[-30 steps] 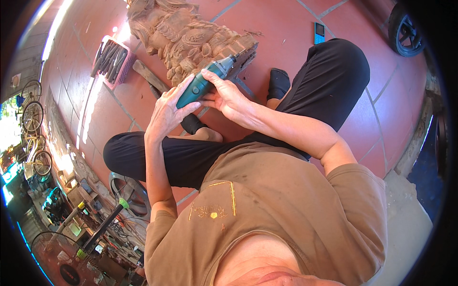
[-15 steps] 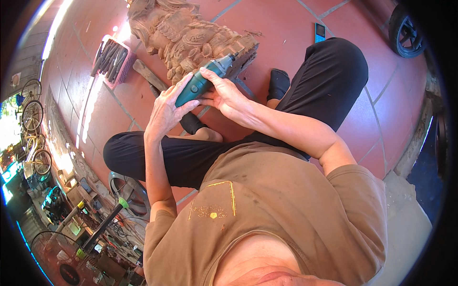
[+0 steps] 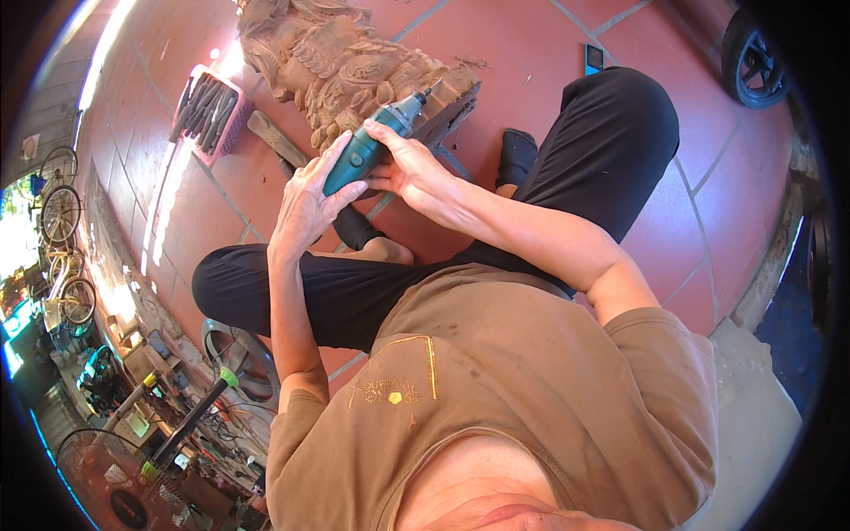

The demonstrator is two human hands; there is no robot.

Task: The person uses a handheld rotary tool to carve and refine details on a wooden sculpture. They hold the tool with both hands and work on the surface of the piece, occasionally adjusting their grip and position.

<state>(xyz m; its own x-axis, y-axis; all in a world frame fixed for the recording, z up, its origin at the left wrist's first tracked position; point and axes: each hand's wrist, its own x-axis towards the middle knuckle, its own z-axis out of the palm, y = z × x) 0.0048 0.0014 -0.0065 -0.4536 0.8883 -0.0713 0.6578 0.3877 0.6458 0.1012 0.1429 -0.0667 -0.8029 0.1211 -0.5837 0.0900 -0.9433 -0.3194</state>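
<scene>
Both my hands are closed on a teal rotary tool (image 3: 361,159) with a grey nose and a thin bit pointing up and to the right. My left hand (image 3: 305,199) wraps the rear end of its body, thumb along the lower side. Nearer the nose, my right hand (image 3: 412,168) grips it, with the thumb on top and fingers beneath. Just beyond the tool, a carved wooden sculpture (image 3: 332,66) lies on the floor, its flat base toward the right. The bit overlaps the base in the picture; whether they touch I cannot tell.
A pink basket (image 3: 235,124) of dark carving tools stands at the left, with a wooden mallet-like piece (image 3: 273,140) beside it. My crossed legs (image 3: 611,142) frame the work. A small phone (image 3: 593,59) and a wheel (image 3: 754,60) are at right; a fan (image 3: 119,478) and clutter fill the lower left.
The rotary tool and both hands have shifted very slightly left and the nose has tipped a little. My right knee has moved slightly. The sculpture stays put.
</scene>
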